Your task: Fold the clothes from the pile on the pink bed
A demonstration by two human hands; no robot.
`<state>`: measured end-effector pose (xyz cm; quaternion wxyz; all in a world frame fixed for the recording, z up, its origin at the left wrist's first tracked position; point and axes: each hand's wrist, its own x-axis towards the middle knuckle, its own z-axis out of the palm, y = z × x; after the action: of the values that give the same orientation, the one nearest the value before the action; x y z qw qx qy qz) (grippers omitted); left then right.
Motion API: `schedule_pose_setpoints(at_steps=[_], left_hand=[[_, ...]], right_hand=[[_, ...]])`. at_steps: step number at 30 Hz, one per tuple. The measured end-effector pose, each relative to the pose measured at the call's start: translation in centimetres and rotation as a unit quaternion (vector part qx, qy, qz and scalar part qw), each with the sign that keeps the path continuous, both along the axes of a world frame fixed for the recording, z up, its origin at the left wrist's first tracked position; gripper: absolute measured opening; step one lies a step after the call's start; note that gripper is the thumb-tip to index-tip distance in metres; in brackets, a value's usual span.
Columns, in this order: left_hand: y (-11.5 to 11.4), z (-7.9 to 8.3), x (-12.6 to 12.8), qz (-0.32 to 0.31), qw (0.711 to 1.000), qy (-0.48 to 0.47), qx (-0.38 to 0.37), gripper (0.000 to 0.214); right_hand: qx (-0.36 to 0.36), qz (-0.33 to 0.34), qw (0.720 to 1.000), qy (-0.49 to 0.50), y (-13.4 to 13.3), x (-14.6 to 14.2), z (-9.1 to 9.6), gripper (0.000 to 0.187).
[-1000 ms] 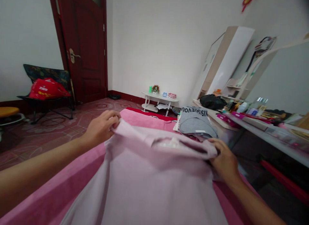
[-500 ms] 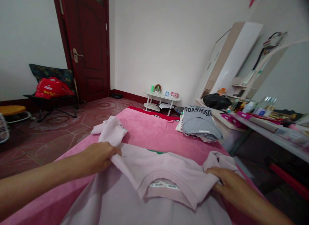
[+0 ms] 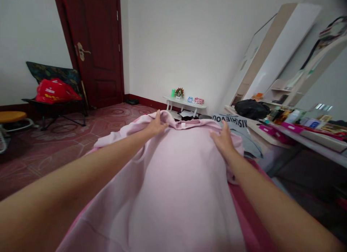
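Observation:
A pale pink sweatshirt (image 3: 181,179) stretches away from me, its neckline with a small white label at the far end. My left hand (image 3: 157,126) grips the cloth at the left shoulder, thumb pointing up. At the right shoulder, my right hand (image 3: 223,136) is closed on the fabric, though its fingertips are partly hidden. One sleeve trails to the left. Underneath, part of a pink blanket (image 3: 245,212) shows along the right side.
Folded grey clothes with dark lettering (image 3: 230,121) lie just beyond my right hand. A cluttered dressing table (image 3: 325,142) stands at the right. Against the far wall is a low white table (image 3: 187,102). A folding chair holds a red bag (image 3: 55,91) at the left.
Both hands have moved forward and closer together, carrying the sweatshirt's shoulders away from me. The body of the garment now lies stretched out, covering most of the blanket.

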<state>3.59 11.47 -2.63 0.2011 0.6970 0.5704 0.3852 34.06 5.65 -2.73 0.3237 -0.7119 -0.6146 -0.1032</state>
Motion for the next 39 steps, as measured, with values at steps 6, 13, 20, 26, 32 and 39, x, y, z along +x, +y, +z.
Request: schedule_pose_setpoints(at_steps=[6,13,20,26,32,39], left_hand=[[-0.7,-9.5,1.2,-0.079,0.96,0.267,-0.034,0.069],[-0.8,-8.7,1.2,-0.077,0.934,0.344,-0.055,0.072],[-3.5,-8.6,0.5,-0.108,0.923,0.362,-0.072,0.075],[-9.5,-7.8,-2.2,-0.173,0.916,0.359,-0.047,0.076],[-15.9,-8.0,-8.2,-0.267,0.914,0.302,-0.037,0.069],[-21.4,-7.1,-14.5,-0.256,0.918,0.303,-0.02,0.059]], right_hand=[[-0.177,0.102,0.965,-0.162,-1.4,-1.7,-9.3,0.052],[-0.209,0.072,0.952,-0.211,-0.7,-1.4,-9.6,0.058],[-0.218,0.015,0.946,-0.241,-2.8,-2.7,-10.4,0.055],[-0.244,0.045,0.941,-0.23,-8.6,-4.0,-10.0,0.057],[-0.232,0.103,0.944,-0.211,-15.3,-3.6,-10.2,0.058],[-0.204,0.123,0.961,-0.143,-19.2,-1.9,-10.7,0.056]])
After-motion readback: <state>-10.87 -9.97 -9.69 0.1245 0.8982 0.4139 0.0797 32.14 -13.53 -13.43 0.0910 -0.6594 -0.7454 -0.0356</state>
